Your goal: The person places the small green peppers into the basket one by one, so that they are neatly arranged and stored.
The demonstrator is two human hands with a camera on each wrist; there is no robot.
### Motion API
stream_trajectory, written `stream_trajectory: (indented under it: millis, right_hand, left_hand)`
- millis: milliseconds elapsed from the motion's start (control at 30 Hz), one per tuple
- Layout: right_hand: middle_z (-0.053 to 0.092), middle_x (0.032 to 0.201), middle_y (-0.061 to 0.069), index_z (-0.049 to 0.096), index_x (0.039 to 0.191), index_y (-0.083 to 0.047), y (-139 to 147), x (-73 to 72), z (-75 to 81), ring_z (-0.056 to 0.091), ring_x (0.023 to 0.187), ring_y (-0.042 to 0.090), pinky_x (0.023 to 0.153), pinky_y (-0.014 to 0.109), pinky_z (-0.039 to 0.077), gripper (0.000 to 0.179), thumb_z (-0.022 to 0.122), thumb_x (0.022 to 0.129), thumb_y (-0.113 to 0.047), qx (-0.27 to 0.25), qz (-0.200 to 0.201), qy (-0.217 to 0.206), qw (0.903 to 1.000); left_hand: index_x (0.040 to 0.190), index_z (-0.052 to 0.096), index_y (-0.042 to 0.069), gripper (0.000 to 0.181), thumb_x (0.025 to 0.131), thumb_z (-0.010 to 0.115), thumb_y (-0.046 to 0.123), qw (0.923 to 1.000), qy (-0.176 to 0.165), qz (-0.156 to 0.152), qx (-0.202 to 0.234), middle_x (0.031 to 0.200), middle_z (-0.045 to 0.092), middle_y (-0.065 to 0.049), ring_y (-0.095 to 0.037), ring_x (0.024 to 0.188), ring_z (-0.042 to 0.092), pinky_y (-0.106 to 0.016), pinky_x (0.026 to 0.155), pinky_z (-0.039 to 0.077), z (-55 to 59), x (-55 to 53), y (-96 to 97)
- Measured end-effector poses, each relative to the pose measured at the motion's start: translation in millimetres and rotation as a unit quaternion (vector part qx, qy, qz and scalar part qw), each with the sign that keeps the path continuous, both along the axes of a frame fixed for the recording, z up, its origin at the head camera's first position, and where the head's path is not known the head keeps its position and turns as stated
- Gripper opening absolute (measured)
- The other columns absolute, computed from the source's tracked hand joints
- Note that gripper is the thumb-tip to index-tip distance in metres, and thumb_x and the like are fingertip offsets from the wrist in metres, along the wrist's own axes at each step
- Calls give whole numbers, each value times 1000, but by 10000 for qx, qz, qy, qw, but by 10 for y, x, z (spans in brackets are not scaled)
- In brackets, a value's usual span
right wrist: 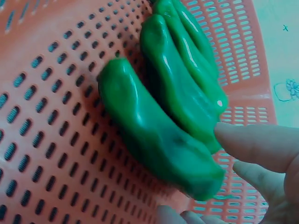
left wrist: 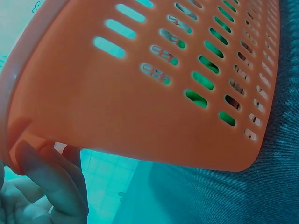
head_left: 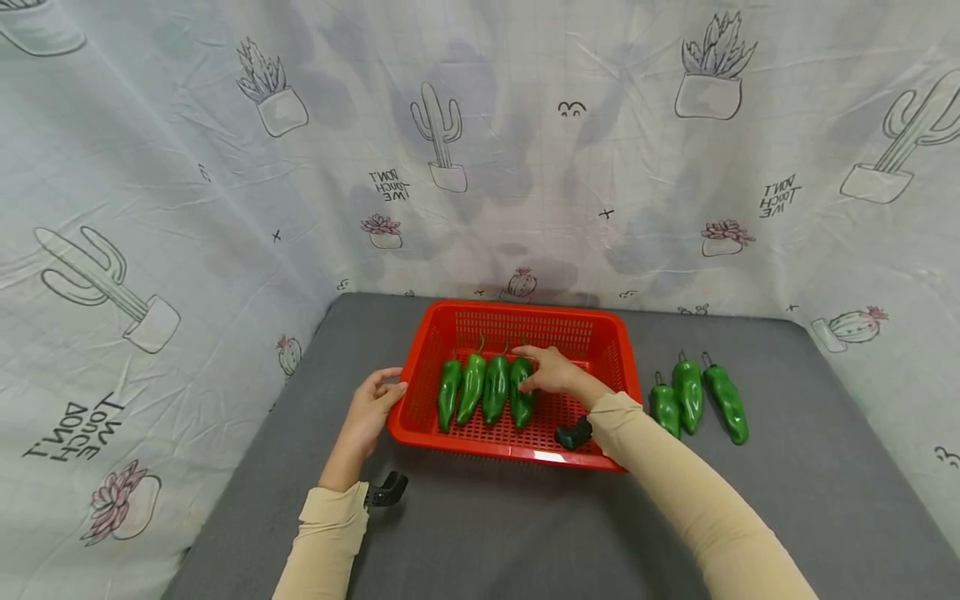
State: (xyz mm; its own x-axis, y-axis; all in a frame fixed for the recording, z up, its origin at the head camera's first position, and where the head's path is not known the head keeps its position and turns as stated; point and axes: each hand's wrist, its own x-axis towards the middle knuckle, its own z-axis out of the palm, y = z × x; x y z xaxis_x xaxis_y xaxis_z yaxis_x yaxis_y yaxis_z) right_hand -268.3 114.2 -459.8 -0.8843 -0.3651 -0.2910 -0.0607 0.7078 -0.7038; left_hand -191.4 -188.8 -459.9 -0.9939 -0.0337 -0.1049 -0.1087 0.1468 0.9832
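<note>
A red plastic basket [head_left: 510, 452] with slotted walls stands on the grey table. My left hand [head_left: 375, 398] grips its left rim; in the left wrist view curled fingers [left wrist: 51, 177] meet the rim at a corner. Several green peppers lie side by side in the basket's left and middle part. Over the rightmost green pepper [head_left: 522, 400] is my right hand [head_left: 553, 372]. The right wrist view shows that pepper [right wrist: 154, 135] lying on the basket floor, with the right hand's fingers [right wrist: 257, 142] spread around its stem end, not closed on it.
Three more green peppers [head_left: 687, 392] lie on the grey table [head_left: 480, 533] to the right of the basket. A white cloth [head_left: 517, 150] with cactus drawings hangs behind and on both sides.
</note>
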Motion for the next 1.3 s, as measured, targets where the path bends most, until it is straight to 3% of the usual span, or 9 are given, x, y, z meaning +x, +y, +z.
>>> stream_trajectory:
  millis: [67, 200, 667, 933, 1300]
  right_hand:
    - [21, 151, 28, 39, 145, -13, 7, -2, 23, 23, 138, 43, 94, 50, 43, 70, 71, 82, -12, -31, 22, 226, 9997]
    - [30, 149, 25, 37, 145, -8, 35, 5, 79, 36, 132, 44, 97, 54, 41, 69, 70, 84, -12, -246, 102, 484, 9985]
    - [41, 142, 22, 39, 142, -6, 450, 48, 332, 40, 130, 39, 102, 53, 37, 60, 66, 89, -16, -1215, 22, 1007, 9875]
    - [42, 141, 23, 40, 141, -6, 886, 79, 419, 40, 130, 40, 101, 54, 37, 56, 63, 92, -21, -1707, -352, 1315, 9759]
    - [36, 144, 26, 32, 144, -1, 1471, 192, 524, 35, 132, 43, 105, 54, 32, 60, 59, 95, -22, -1726, -979, 1554, 9677]
  left_hand:
    - [132, 46, 1, 38, 96, 54, 11, 10000, -4, -3, 11, 110, 58, -26, -18, 82, 63, -24, 67, 52, -8, -4, -6]
    - [132, 47, 1, 37, 96, 53, 11, 10000, 6, -20, 3, 109, 58, -25, -17, 82, 63, -24, 68, 51, -23, -10, -16]
    - [132, 47, 1, 37, 96, 54, 11, 10000, 22, -15, 44, 105, 59, -21, -16, 81, 62, -24, 68, 51, -38, -4, -12]
    - [131, 47, 1, 37, 96, 53, 11, 10000, 37, -1, 21, 100, 60, -16, -15, 79, 62, -25, 67, 52, -43, -16, -29]
    - [132, 46, 1, 38, 97, 53, 12, 10000, 4, -35, -20, 110, 58, -25, -16, 81, 62, -25, 67, 52, -23, -7, -17]
